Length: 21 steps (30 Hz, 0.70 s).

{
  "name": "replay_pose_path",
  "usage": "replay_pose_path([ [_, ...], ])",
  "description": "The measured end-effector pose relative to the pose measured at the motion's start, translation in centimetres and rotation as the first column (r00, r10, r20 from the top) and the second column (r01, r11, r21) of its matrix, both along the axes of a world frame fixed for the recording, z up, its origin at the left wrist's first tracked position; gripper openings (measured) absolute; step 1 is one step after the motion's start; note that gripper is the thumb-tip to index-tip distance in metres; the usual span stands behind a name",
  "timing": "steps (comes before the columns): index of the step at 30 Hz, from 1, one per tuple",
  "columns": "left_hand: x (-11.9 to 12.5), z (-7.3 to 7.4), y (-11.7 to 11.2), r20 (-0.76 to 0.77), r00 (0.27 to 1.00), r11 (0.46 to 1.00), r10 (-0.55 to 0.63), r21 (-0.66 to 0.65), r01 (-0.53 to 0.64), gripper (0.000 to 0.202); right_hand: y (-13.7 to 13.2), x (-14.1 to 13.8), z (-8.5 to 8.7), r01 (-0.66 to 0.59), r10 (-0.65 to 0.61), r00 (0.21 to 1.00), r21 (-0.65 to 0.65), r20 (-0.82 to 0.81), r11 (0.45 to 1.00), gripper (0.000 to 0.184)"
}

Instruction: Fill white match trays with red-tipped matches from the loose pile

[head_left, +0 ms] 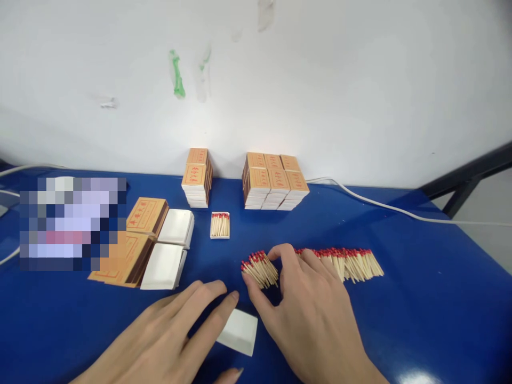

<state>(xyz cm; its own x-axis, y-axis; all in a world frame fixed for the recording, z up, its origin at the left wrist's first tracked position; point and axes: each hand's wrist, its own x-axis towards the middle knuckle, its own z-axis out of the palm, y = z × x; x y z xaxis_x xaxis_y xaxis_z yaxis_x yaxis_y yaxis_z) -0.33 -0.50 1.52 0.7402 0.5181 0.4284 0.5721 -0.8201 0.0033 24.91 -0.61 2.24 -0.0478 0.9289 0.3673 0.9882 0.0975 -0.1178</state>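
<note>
Near the left end of the far edge of the blue table [416,314], a flat object [68,224] is blurred into squares, and just to its right lie two piles of orange sleeves [146,213] with red print and brown sides. Two piles of white trays [162,266] sit right beside them (whether they touch is hard to make out). The left hand [180,325] reaches over the near side of the table, fingers apart and grip slack, its index fingertip at a loose tray [240,333]; I cannot tell if there is contact. By the far edge stands a narrow stack of matchboxes [194,176], and in front of it a filled tray [220,225] holds red-headed matches. Further right, about midway between the table's far and near edges, a small bunch of matches [260,272] is grasped between the thumb and index finger of the right hand [314,298]. Behind it a wider stack [274,181], three boxes across, stands by the far edge. A long row of matches [354,266] runs out from under the hand toward the right edge, and beyond it a white cable [380,208] trails across that edge
</note>
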Motion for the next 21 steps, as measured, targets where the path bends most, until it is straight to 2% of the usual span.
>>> replay_pose_path([
  [7, 0.6, 0.6, 0.2, 0.036, 0.999, 1.0, 0.007, -0.003, -0.007, 0.042, 0.2, 1.3, 0.4, -0.12, 0.12, 0.992, 0.005, -0.037, 0.993, 0.023],
  [14, 1.4, 1.1, 0.6, 0.072, 0.997, 0.999, 0.02, -0.026, -0.018, 0.033, 0.2, 1.8, 0.6, -0.176, 0.174, 0.981, -0.009, -0.089, 0.984, 0.021],
  [21, 1.2, 0.6, 0.8, 0.051, 0.999, 0.999, 0.01, -0.035, -0.008, 0.033, 0.2, 2.2, 0.6, -0.204, 0.189, 0.959, -0.05, -0.212, 0.978, 0.022],
])
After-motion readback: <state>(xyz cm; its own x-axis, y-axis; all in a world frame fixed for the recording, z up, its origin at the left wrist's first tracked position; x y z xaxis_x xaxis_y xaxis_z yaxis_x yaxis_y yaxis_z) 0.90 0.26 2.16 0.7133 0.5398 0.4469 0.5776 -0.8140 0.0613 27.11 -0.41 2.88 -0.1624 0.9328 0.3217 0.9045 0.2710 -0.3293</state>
